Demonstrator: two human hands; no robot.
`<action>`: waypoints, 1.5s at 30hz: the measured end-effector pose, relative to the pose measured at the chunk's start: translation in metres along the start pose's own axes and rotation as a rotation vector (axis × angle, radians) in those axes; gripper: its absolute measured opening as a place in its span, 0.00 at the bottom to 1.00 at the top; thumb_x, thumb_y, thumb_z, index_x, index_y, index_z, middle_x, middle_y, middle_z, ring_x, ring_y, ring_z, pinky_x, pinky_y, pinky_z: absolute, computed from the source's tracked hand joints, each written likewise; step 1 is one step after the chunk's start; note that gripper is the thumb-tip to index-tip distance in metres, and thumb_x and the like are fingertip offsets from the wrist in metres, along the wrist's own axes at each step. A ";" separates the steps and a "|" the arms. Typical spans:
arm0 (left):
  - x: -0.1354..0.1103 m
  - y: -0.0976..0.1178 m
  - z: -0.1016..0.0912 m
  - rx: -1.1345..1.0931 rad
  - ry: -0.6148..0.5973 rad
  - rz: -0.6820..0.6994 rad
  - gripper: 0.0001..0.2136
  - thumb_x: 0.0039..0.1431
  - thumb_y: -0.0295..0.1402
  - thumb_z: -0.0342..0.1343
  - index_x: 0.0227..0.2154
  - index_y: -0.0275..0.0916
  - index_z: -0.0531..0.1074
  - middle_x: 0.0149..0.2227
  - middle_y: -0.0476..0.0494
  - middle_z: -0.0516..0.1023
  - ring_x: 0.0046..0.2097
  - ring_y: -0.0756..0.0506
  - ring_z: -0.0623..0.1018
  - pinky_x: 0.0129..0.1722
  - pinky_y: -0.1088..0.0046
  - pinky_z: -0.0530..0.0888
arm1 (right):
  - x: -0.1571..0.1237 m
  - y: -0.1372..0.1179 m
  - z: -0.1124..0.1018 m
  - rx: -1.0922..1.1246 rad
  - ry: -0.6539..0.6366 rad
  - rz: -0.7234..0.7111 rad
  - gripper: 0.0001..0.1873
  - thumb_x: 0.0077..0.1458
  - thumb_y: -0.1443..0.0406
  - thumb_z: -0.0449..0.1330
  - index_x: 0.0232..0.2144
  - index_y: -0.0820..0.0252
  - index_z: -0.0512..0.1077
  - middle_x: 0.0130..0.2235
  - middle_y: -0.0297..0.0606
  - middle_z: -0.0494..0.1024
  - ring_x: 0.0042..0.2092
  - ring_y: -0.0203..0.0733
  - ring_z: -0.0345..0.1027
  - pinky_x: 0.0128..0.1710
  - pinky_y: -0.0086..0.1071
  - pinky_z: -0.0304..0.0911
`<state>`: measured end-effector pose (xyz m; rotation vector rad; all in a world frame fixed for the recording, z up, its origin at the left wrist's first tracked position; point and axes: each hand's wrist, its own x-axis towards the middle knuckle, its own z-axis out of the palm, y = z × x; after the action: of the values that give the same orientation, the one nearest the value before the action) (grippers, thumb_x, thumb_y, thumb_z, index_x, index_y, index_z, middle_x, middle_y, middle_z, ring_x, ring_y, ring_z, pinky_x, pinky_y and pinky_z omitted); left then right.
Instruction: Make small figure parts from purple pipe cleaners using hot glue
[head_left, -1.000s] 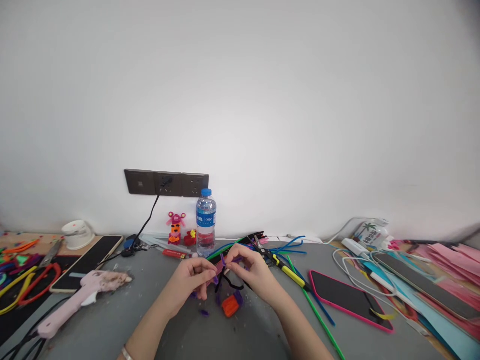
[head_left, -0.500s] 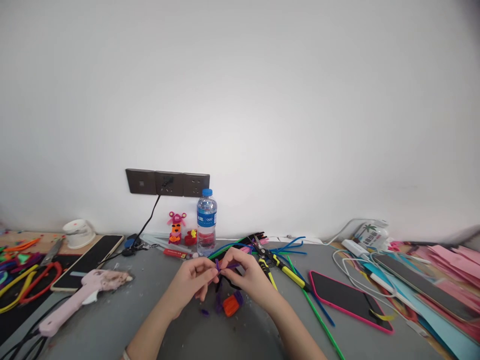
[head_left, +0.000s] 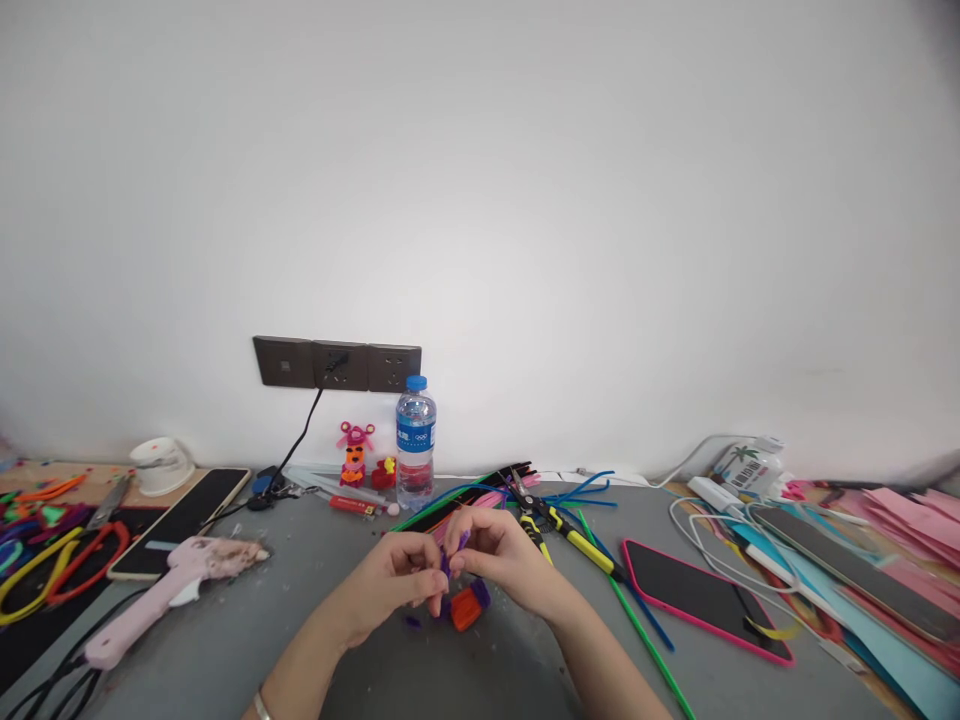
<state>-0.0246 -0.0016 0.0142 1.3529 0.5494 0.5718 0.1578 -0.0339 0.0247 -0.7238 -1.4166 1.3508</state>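
Observation:
My left hand [head_left: 386, 588] and my right hand [head_left: 508, 560] meet over the grey table, closed at the fingertips around a purple pipe cleaner [head_left: 463, 541]. A short length of it sticks up by the right fingers; the rest is mostly hidden. Right below the fingertips lies an orange and purple pipe-cleaner piece [head_left: 466, 608]. A small purple scrap [head_left: 412, 622] is beneath my left hand. Behind my right hand are yellow and black pliers [head_left: 574, 538] with their jaws toward the wall, beside a bundle of coloured pipe cleaners [head_left: 435, 513].
A water bottle [head_left: 415, 450] and a small pipe-cleaner figure [head_left: 353, 460] stand by the wall. At left lie a pink glue gun [head_left: 161, 592], a phone [head_left: 184, 522] and scissors [head_left: 94, 565]. To the right are a pink-cased phone [head_left: 705, 600], white cables [head_left: 694, 540] and coloured paper [head_left: 911, 525].
Both hands have come slightly lower and turned around the purple pipe cleaner, whose visible end now points up. The dark strands seen under the fingers are out of sight.

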 end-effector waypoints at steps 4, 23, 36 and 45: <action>-0.002 0.000 -0.002 -0.006 -0.082 -0.049 0.15 0.46 0.41 0.66 0.20 0.36 0.69 0.19 0.51 0.72 0.22 0.53 0.68 0.24 0.78 0.60 | -0.002 -0.003 0.002 0.022 -0.070 -0.033 0.06 0.46 0.69 0.70 0.26 0.60 0.75 0.31 0.35 0.74 0.35 0.37 0.69 0.34 0.31 0.63; 0.011 -0.011 -0.003 0.356 0.419 0.353 0.06 0.52 0.35 0.62 0.26 0.38 0.77 0.25 0.48 0.74 0.24 0.50 0.69 0.24 0.77 0.65 | 0.006 0.004 0.000 -0.083 0.212 -0.132 0.13 0.48 0.62 0.68 0.24 0.58 0.67 0.30 0.34 0.71 0.33 0.37 0.65 0.33 0.30 0.61; 0.009 -0.006 0.001 0.522 0.564 0.558 0.03 0.50 0.30 0.63 0.24 0.43 0.81 0.24 0.46 0.76 0.21 0.50 0.68 0.22 0.76 0.63 | 0.008 0.006 0.002 -0.074 0.248 -0.188 0.13 0.47 0.62 0.69 0.23 0.58 0.67 0.28 0.34 0.71 0.32 0.38 0.64 0.32 0.31 0.60; 0.009 -0.007 0.002 0.477 0.594 0.515 0.03 0.48 0.31 0.64 0.23 0.44 0.82 0.25 0.45 0.78 0.24 0.47 0.72 0.25 0.74 0.67 | 0.008 0.007 0.002 -0.090 0.259 -0.175 0.14 0.47 0.60 0.69 0.23 0.58 0.66 0.28 0.34 0.71 0.32 0.38 0.65 0.31 0.31 0.61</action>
<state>-0.0167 0.0020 0.0074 1.7961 0.8568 1.3523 0.1517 -0.0264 0.0199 -0.7840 -1.3058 1.0241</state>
